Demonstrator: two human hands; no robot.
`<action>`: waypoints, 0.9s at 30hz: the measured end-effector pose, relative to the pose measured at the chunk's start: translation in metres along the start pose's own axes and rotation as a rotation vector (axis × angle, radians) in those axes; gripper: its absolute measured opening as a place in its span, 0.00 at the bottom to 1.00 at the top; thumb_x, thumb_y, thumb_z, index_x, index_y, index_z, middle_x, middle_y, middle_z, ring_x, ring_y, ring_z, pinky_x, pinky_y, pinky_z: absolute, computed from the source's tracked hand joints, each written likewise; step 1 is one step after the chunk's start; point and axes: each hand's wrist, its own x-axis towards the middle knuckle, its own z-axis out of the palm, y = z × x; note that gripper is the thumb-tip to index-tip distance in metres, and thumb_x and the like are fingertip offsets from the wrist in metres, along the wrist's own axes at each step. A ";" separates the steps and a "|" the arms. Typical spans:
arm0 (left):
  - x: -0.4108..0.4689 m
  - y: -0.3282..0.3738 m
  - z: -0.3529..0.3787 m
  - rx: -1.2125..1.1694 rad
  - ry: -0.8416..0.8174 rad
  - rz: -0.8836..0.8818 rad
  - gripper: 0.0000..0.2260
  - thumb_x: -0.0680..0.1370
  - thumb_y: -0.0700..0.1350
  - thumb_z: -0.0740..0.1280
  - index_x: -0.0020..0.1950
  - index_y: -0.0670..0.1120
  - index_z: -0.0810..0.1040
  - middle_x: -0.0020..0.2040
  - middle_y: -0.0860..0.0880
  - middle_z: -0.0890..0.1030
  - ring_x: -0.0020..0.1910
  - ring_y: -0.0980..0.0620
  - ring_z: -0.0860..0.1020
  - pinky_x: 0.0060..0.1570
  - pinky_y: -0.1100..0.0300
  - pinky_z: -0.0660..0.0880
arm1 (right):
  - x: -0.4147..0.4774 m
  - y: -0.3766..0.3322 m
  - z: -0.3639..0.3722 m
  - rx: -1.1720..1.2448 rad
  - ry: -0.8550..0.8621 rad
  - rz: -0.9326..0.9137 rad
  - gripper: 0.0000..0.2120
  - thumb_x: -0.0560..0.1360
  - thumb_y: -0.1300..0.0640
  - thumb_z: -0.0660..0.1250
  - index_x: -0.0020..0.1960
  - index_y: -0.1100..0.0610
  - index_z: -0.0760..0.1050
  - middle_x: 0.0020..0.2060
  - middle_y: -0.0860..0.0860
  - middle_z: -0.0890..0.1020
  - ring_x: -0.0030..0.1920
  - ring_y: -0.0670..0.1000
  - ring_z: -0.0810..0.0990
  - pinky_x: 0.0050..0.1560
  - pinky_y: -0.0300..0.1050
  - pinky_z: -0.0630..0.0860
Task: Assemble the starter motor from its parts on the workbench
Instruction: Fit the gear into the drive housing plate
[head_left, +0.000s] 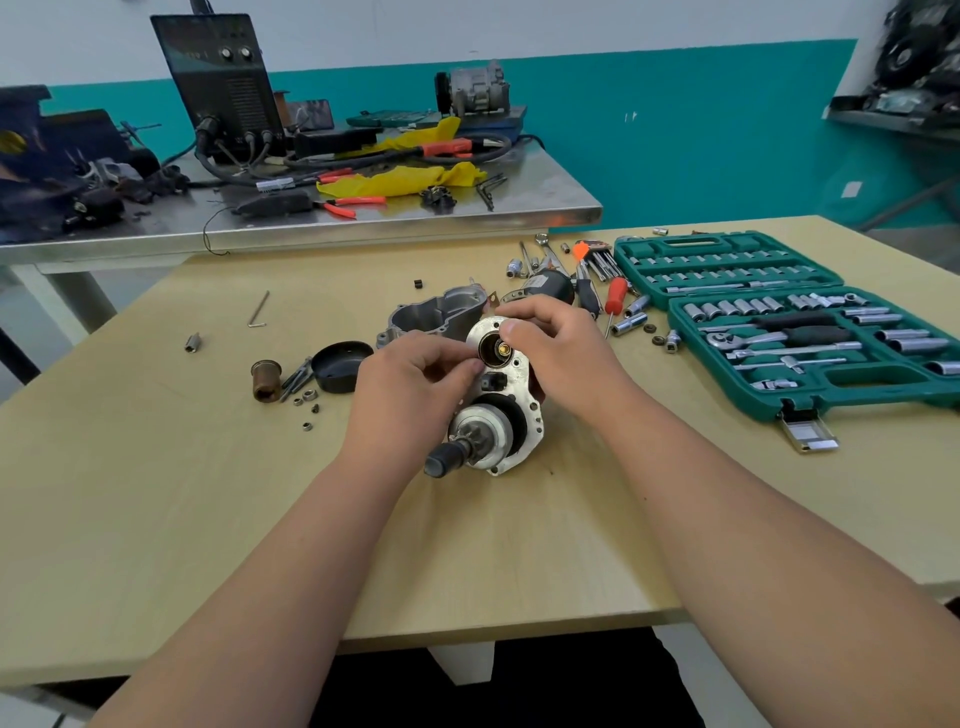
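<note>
The starter motor body (511, 410) stands on the wooden workbench (208, 493), its silver flange facing me with the pinion gear and shaft (457, 452) pointing toward me. My left hand (410, 389) grips the flange's left side, thumb and fingertips at the round solenoid bore (496, 349). My right hand (561, 353) curls round the flange's right side, its thumb on the bore's rim, where a brass part shows. Behind lie the aluminium nose housing (434, 317), a black end cap (337, 366) and a brown bushing (266, 379).
An open green socket set (779, 322) lies at the right. Loose sockets, hex keys and a red screwdriver (615, 299) sit behind the motor. Small nuts (306, 400) and an Allen key (258, 309) lie left. A steel table (363, 218) with cluttered tools stands behind.
</note>
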 end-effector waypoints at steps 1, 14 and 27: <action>0.000 0.000 0.000 -0.003 -0.009 -0.003 0.09 0.73 0.42 0.74 0.41 0.58 0.82 0.42 0.58 0.81 0.41 0.64 0.77 0.40 0.75 0.70 | 0.000 0.000 0.000 -0.001 0.004 0.001 0.06 0.75 0.55 0.67 0.50 0.48 0.79 0.37 0.42 0.80 0.36 0.33 0.77 0.35 0.26 0.70; 0.000 -0.004 0.002 0.020 0.011 -0.016 0.09 0.72 0.43 0.75 0.38 0.57 0.81 0.40 0.57 0.80 0.39 0.63 0.77 0.38 0.75 0.69 | 0.001 0.001 -0.001 -0.015 -0.006 -0.005 0.07 0.75 0.55 0.67 0.52 0.47 0.79 0.39 0.43 0.81 0.38 0.33 0.78 0.36 0.25 0.69; 0.005 -0.005 -0.003 0.218 0.020 0.214 0.03 0.72 0.41 0.75 0.44 0.47 0.87 0.41 0.51 0.81 0.38 0.58 0.75 0.40 0.71 0.69 | 0.001 0.001 -0.003 -0.031 -0.006 -0.004 0.07 0.75 0.53 0.67 0.52 0.46 0.79 0.40 0.42 0.80 0.38 0.31 0.76 0.35 0.23 0.68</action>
